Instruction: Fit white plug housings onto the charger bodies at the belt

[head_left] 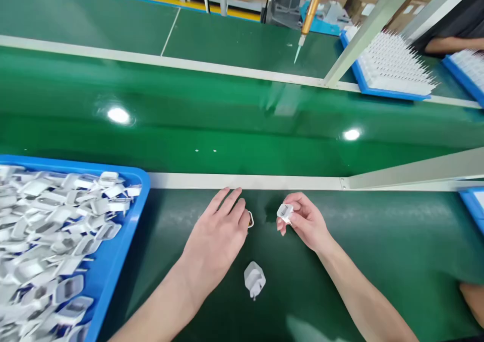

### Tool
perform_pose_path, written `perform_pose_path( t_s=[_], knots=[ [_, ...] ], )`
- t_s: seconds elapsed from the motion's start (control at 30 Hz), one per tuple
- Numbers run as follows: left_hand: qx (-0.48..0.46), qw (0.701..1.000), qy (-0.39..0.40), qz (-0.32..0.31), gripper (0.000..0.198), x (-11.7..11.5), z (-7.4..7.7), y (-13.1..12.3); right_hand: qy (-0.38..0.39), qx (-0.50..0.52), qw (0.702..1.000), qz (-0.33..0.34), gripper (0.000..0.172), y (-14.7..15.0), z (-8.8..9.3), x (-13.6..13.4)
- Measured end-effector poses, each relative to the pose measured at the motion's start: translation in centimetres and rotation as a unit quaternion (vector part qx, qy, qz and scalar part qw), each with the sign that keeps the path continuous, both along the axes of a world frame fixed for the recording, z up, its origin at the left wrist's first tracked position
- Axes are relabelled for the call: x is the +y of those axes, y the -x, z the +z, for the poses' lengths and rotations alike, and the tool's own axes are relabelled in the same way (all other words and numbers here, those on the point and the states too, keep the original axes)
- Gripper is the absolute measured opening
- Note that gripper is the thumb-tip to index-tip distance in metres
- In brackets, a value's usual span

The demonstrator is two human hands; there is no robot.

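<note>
**Head view: two hands, each with a small white part, over the green mat**

The right hand (304, 223) pinches a small white plastic piece (285, 212) between thumb and fingertips, the fingers curled close around it. Just across a narrow gap from those fingers, the left hand (219, 236) lies palm down with fingers nearly straight, and a second small part (250, 219) peeks out from under its fingertips; how firmly it is held cannot be told. Below the gap between both hands, near the wrists, a white plug adapter (254, 279) lies on the green mat (378, 251). Well left of the left hand sits a blue tray (124, 221) heaped with white housings (49, 231). Beyond the fingertips runs a pale rail (245, 181), then a glossy green conveyor belt (227, 125).
</note>
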State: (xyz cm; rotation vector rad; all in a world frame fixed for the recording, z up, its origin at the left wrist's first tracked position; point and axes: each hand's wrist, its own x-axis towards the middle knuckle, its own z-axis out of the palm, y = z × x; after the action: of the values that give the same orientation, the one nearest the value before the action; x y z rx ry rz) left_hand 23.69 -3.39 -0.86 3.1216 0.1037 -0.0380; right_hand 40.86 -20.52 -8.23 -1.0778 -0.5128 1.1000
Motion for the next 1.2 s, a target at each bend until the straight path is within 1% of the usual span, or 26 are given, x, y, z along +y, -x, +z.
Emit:
perform_pose_path(
  t_s=[0.03,0.13,0.27,0.33,0.4,0.47,0.53,0.6,0.67,0.7,0.77,0.87,0.93,1.03,1.2],
  knots=[
    [-0.005,1.000,-0.004,-0.006,0.014,-0.1,-0.1,-0.3,-0.001,0.004,1.000,0.003,0.039,0.0,-0.1,0.0],
    [-0.010,1.000,0.001,-0.012,0.015,-0.4,-0.3,-1.2,0.003,-0.006,1.000,0.002,0.039,0.0,-0.1,-0.2],
    [0.033,0.999,0.025,0.025,0.010,-1.3,-0.4,-2.6,0.026,-0.055,0.998,-0.021,0.030,-0.4,0.4,-0.6],
    [0.046,0.997,0.048,0.035,0.009,-1.9,-0.4,-3.4,0.033,-0.090,0.995,-0.040,0.025,-0.7,1.3,-0.8],
    [0.049,0.996,0.070,0.036,0.013,-2.3,-0.4,-4.1,0.038,-0.126,0.990,-0.051,0.019,-1.0,2.4,-1.1],
    [0.052,0.993,0.095,0.043,0.013,-2.6,-0.7,-4.6,0.056,-0.153,0.986,-0.040,0.017,-1.3,3.5,-1.5],
    [0.055,0.989,0.126,0.058,0.015,-2.6,-1.1,-4.8,0.087,-0.181,0.980,-0.011,0.024,-1.5,4.5,-1.9],
    [0.056,0.982,0.164,0.074,0.021,-2.5,-1.6,-4.7,0.122,-0.231,0.965,0.010,0.030,-1.5,5.2,-2.4],
    [0.061,0.973,0.208,0.080,0.027,-2.4,-1.9,-4.4,0.148,-0.309,0.939,0.007,0.029,-1.2,5.5,-2.8],
    [0.066,0.968,0.230,0.079,0.029,-2.3,-2.0,-4.3,0.154,-0.357,0.921,0.001,0.027,-1.0,5.5,-2.8],
    [0.081,0.958,0.264,0.075,0.030,-2.2,-2.0,-4.0,0.145,-0.459,0.876,-0.003,0.021,-0.6,5.3,-2.8],
    [0.094,0.954,0.272,0.082,0.021,-2.3,-2.0,-3.8,0.111,-0.592,0.798,0.022,0.014,0.1,4.6,-2.3],
    [0.088,0.957,0.261,0.090,0.020,-2.4,-2.3,-3.8,0.112,-0.639,0.759,0.049,0.016,0.4,4.2,-1.9],
    [0.071,0.957,0.263,0.105,0.022,-2.7,-3.1,-3.8,0.129,-0.676,0.719,0.094,0.021,0.6,4.1,-1.6],
    [0.032,0.953,0.278,0.111,0.022,-3.1,-4.5,-3.5,0.135,-0.708,0.678,0.141,0.022,0.5,5.0,-1.7]
  ],
)
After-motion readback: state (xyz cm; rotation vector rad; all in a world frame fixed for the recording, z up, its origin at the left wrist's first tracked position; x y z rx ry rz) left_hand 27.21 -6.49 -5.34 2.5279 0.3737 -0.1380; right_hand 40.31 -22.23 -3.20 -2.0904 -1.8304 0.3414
